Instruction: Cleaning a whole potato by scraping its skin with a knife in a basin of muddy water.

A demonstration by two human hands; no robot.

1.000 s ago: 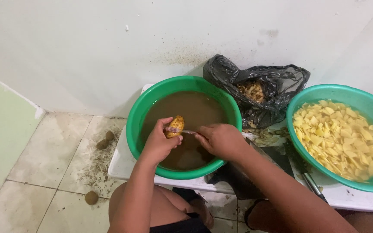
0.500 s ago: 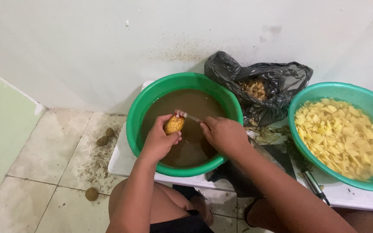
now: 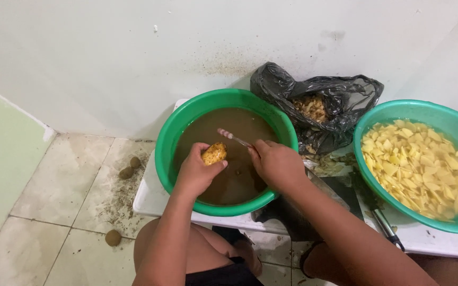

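My left hand [image 3: 196,172] grips a small yellow-brown potato [image 3: 214,153], partly peeled, over a green basin [image 3: 172,139] filled with muddy brown water. My right hand [image 3: 278,163] holds a peeler [image 3: 232,137] whose tip points up and left, a little apart from the potato. Both hands hover above the water near the middle of the basin.
A second green basin [image 3: 386,113] at the right holds several pale yellow potato pieces in water. A black plastic bag [image 3: 335,95] with peelings sits between the basins. A knife [image 3: 385,226] lies on the white table [image 3: 149,198]. Three small potatoes [image 3: 126,172] lie on the tiled floor.
The peeler has come off the potato and swung up and to the right. My left hand has turned the potato slightly while staying over the basin.
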